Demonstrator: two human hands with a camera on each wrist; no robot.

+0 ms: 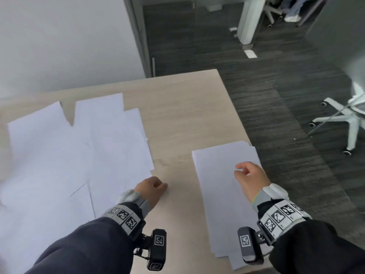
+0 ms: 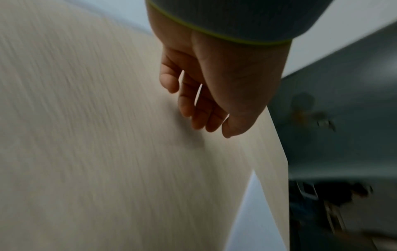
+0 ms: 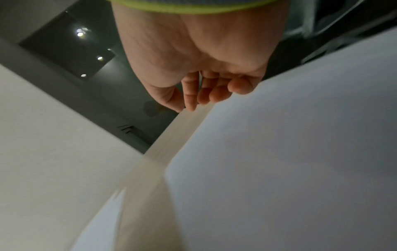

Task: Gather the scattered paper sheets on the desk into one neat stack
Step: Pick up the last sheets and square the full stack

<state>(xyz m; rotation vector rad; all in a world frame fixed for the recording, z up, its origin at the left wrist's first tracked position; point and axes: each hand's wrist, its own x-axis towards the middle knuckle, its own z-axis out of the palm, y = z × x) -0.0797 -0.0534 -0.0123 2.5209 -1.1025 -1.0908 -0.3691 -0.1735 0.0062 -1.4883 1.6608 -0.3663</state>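
Several white paper sheets [image 1: 69, 155] lie scattered and overlapping on the left half of the light wooden desk [image 1: 177, 115]. A rough stack of sheets [image 1: 221, 204] lies at the desk's right edge, its corners slightly fanned. My left hand [image 1: 156, 185] hovers over bare wood between the scattered sheets and the stack, fingers loosely curled and holding nothing [image 2: 204, 105]. My right hand [image 1: 246, 173] is over the stack's upper right part, also loosely curled and empty [image 3: 204, 91]. The stack's paper [image 3: 279, 152] fills the right wrist view below the hand.
The desk's right edge [image 1: 237, 115] drops to dark carpet. A white office chair [image 1: 351, 119] stands on the floor at the right. A white wall [image 1: 59, 46] runs behind the desk. Bare wood lies between the two groups of paper.
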